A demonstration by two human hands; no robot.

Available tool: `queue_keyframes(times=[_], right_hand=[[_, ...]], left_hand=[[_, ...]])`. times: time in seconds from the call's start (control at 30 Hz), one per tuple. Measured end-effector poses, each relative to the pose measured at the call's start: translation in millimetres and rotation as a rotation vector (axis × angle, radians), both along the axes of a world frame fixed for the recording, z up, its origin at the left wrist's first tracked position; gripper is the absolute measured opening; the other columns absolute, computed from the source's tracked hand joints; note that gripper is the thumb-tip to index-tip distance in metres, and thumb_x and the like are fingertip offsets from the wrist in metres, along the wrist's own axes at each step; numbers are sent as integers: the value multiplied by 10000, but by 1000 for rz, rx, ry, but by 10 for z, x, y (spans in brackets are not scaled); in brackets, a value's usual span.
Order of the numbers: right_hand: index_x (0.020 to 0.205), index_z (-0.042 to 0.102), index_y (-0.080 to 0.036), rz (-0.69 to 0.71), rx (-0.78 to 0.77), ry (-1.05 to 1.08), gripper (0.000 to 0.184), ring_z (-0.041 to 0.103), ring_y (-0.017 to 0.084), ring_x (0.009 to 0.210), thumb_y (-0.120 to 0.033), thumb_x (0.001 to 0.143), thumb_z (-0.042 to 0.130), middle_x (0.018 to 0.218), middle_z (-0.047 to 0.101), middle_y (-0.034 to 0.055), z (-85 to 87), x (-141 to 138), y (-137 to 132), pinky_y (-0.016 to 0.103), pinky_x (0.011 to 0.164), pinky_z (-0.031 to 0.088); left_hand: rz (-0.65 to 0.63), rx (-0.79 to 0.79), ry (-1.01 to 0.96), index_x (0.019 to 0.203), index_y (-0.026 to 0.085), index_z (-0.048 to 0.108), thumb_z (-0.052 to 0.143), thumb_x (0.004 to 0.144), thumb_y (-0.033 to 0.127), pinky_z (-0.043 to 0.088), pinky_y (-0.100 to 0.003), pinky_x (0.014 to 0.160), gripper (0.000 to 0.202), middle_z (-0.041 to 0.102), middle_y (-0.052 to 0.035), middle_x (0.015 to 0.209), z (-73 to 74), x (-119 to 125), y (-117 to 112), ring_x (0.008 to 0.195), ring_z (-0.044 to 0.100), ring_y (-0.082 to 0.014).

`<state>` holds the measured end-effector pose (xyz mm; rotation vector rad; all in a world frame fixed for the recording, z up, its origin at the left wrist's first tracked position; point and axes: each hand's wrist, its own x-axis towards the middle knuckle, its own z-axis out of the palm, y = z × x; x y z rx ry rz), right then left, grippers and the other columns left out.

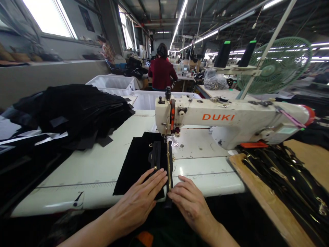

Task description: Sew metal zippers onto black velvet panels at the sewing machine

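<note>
A black fabric panel (133,164) lies on the white table in front of the sewing machine (218,116), its far end by the needle. My left hand (144,192) rests flat on the panel with its fingers stretched out. Along the panel's right edge runs a black zipper (169,164) with gold teeth, its far end near the presser foot. My right hand (190,202) pinches the zipper's near part between thumb and fingers. A smaller black piece with a gold stud (155,167) sits on the panel by my left fingertips.
Black cut pieces (66,109) are piled on the left of the table. More gold-toothed zippers (288,175) lie on a brown board (257,192) at the right. Behind the machine are white bins (113,84), thread cones (222,55), a green fan (275,65) and a person in dark red (163,70).
</note>
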<state>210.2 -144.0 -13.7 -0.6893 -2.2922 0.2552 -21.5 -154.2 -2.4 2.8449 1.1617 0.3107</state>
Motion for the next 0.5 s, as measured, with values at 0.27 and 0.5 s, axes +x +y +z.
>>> queue_keyframes(times=[0.27, 0.5], right_hand=[[1131, 634, -196, -13, -32, -29, 242, 618, 161, 919, -91, 966, 491, 928, 699, 18, -1, -18, -32, 457, 1108, 399], [1023, 625, -187, 58, 86, -80, 221, 640, 164, 796, -56, 902, 495, 804, 684, 12, 21, -16, 59, 399, 1034, 473]], left_hand=[[9, -77, -61, 1525, 195, 270, 461, 797, -11, 243, -431, 1199, 780, 296, -66, 1586, 5, -7, 12, 1449, 275, -222], [-16, -309, -183, 1497, 286, 370, 814, 694, 382, 327, -480, 1144, 923, 404, -62, 1525, 205, -108, 152, 1358, 409, -333]])
